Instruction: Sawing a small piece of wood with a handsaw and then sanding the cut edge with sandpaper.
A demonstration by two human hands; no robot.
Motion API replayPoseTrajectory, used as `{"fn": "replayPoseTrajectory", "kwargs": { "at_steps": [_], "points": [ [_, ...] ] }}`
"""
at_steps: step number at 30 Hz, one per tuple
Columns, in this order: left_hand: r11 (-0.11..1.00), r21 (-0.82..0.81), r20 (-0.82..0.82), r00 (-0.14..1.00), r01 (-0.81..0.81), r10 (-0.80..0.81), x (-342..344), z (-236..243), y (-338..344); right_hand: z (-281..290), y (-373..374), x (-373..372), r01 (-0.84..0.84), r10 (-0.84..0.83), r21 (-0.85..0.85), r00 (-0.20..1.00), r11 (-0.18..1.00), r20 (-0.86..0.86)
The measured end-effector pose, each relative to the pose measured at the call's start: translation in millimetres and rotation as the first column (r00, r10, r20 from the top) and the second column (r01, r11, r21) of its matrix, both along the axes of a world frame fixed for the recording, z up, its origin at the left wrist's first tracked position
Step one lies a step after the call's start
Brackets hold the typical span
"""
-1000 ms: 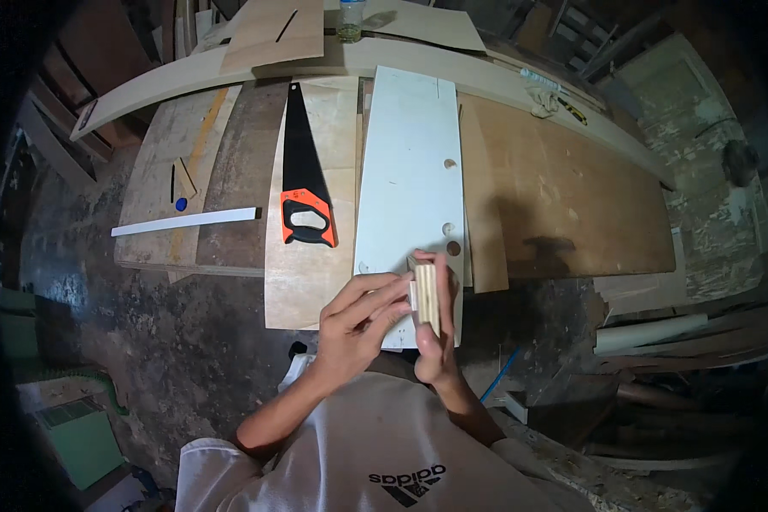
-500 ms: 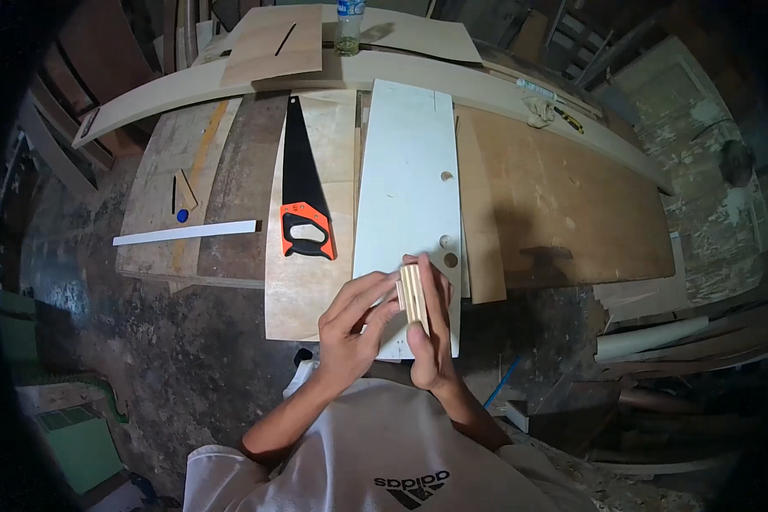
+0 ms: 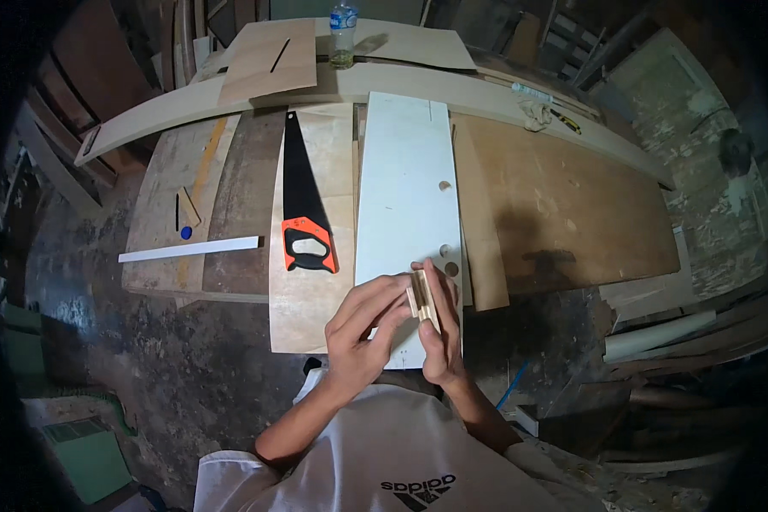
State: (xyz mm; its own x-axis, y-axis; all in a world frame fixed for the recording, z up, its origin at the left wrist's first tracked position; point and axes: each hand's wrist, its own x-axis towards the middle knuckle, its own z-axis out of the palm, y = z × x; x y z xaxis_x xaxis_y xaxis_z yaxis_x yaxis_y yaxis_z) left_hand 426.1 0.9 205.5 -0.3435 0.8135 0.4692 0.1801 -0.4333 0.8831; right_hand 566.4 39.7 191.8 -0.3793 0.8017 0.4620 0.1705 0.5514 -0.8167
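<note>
Between my hands, above the near end of a white board [image 3: 404, 162], are small plywood pieces seen edge-on. My left hand [image 3: 360, 328] pinches the left plywood piece [image 3: 413, 301] in its fingertips. My right hand [image 3: 444, 346] grips the right plywood piece [image 3: 430, 299], fingers along its outer side and thumb at its near end. The two pieces are side by side and offset, with a dark gap between them at the far end. My fingers hide most of their faces. Left of the white board, a handsaw [image 3: 302, 175] with an orange and black handle lies on a pale plywood sheet [image 3: 299, 311].
A white strip [image 3: 188, 249], a blue round cap [image 3: 186, 232] and a small wood piece [image 3: 189, 206] lie at left. A plastic bottle [image 3: 342, 38] stands at the back. A yellow-black cutter [image 3: 566, 122] and crumpled cloth [image 3: 536, 113] rest on the long curved board [image 3: 452, 85].
The plywood pieces have shifted against each other: the left one now sits nearer me, and a gap shows between them. Both hands sit slightly lower and further right in view; the whole view has shifted.
</note>
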Motion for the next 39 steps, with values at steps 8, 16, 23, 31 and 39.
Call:
{"fn": "replayPoseTrajectory", "kwargs": {
  "at_steps": [8, 16, 23, 31, 39],
  "points": [
    [0.999, -0.036, 0.055, 0.998, 0.034, -0.032, -2.1, -4.0, 3.2, -1.4, 9.4, -0.8, 0.019, -0.019, -0.022, 1.000, 1.000, -0.004],
    [0.999, -0.044, 0.007, 1.000, 0.007, -0.007, -2.8, -8.8, 2.9, 0.9, 10.7, 0.9, -0.003, -0.001, 0.067, 0.998, 0.998, 0.062],
    [0.998, -0.002, 0.059, 0.996, 0.063, -0.062, 1.0, -27.5, 3.8, -23.9, -3.3, -3.0, 0.078, -0.081, -0.096, 0.997, 0.992, -0.019],
    [0.997, -0.071, -0.118, 0.992, 0.028, -0.036, -1.0, -13.3, -2.7, -41.3, -2.9, -0.1, 0.083, -0.100, -0.158, 0.990, 0.984, -0.102],
    [0.998, -0.054, -0.309, 0.951, -0.030, 0.012, -5.5, -9.4, -4.3, -29.7, -4.9, -2.5, 0.086, -0.091, -0.105, 0.995, 0.991, -0.043]
  ]
}}
